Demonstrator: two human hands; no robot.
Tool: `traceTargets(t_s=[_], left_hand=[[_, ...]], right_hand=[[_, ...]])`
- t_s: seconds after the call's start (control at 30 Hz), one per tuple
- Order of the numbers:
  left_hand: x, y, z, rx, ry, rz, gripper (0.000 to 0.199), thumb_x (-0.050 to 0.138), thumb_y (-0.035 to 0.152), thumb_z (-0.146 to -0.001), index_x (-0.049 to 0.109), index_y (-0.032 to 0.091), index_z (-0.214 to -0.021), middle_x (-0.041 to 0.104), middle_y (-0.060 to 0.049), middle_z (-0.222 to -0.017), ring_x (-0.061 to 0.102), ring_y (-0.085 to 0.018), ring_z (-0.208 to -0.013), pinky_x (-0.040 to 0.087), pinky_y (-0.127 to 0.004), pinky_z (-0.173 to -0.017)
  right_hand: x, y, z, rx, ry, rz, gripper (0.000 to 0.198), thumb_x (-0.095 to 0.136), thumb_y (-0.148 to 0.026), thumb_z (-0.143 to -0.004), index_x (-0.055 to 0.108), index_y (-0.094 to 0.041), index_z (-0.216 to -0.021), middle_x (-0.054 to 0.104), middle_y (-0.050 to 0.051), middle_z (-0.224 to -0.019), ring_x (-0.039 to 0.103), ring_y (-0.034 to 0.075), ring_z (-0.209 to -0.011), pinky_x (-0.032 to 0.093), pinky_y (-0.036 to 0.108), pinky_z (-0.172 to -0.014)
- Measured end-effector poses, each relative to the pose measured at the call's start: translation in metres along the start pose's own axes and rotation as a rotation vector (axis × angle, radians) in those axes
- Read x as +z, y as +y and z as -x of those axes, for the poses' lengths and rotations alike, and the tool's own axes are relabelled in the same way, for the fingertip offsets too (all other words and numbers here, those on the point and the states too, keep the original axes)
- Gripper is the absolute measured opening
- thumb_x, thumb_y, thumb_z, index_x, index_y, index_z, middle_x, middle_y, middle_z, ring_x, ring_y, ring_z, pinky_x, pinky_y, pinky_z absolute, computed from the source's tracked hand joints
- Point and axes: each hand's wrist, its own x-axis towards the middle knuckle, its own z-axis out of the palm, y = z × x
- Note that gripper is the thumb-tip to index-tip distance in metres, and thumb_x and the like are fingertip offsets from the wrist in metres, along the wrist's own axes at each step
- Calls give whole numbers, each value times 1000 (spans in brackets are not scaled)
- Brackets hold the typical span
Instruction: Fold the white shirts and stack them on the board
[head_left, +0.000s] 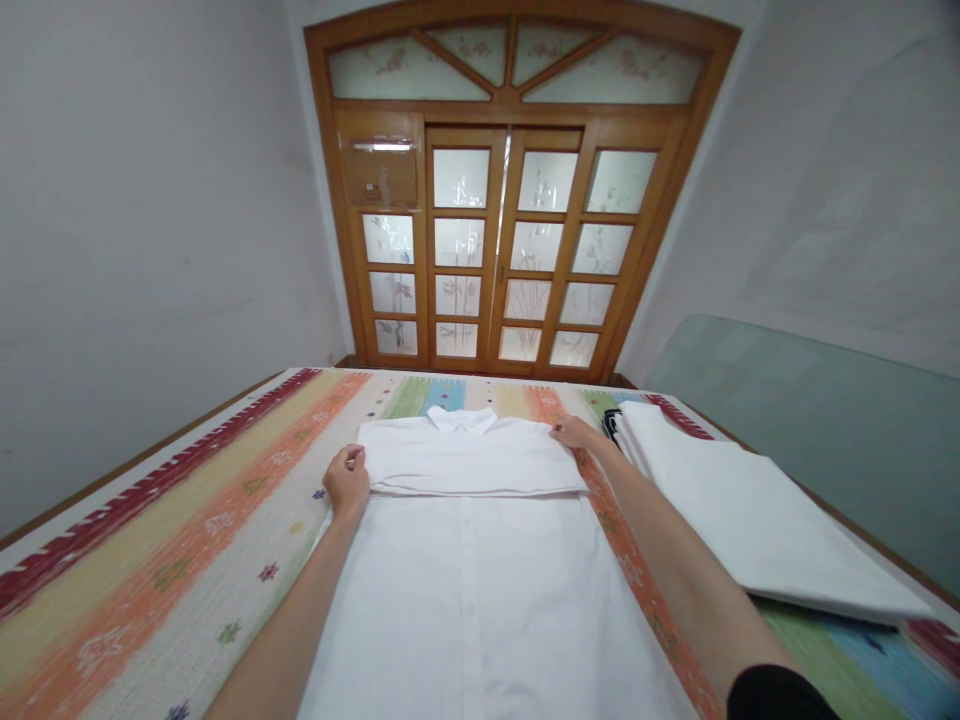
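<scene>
A white button-up shirt (469, 600) lies front side up, its collar pointing away from me. Its sleeves (465, 462) appear laid across the chest in a flat band below the collar. At the left end of that band is my left hand (348, 482), closed, with curled fingers against the shirt's edge. My right hand (574, 432) pinches the fabric at the right shoulder. Both forearms stretch along the sides of the shirt, and the right one covers some of the bedspread. The shirt's lower end runs out of view at the bottom.
Under the shirt spreads a striped, patterned bedspread (225, 530). Folded white garments (735, 510) are stacked to the right, with dark cloth showing at one corner. A pale green headboard-like panel (810, 420) borders the right side. Wooden glazed doors (502, 240) stand beyond.
</scene>
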Motion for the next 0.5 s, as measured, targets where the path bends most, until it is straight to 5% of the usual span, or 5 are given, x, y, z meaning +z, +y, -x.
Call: traceTargets(t_s=[0.23, 0.5], left_hand=[[4, -11, -3, 47, -23, -96, 27, 48, 21, -78, 73, 16, -90, 71, -12, -102, 65, -23, -84, 50, -38, -87], [4, -12, -1, 87, -36, -174, 33, 43, 20, -83, 73, 16, -96, 71, -12, -102, 65, -25, -94, 49, -39, -91]], right_hand=[[4, 1, -3, 92, 51, -17, 24, 47, -17, -88, 69, -13, -95, 71, 9, -94, 62, 17, -84, 40, 21, -69], [9, -10, -2, 118, 83, 38, 20, 58, -27, -87, 67, -13, -97, 58, 16, -116, 58, 22, -99, 42, 29, -85]])
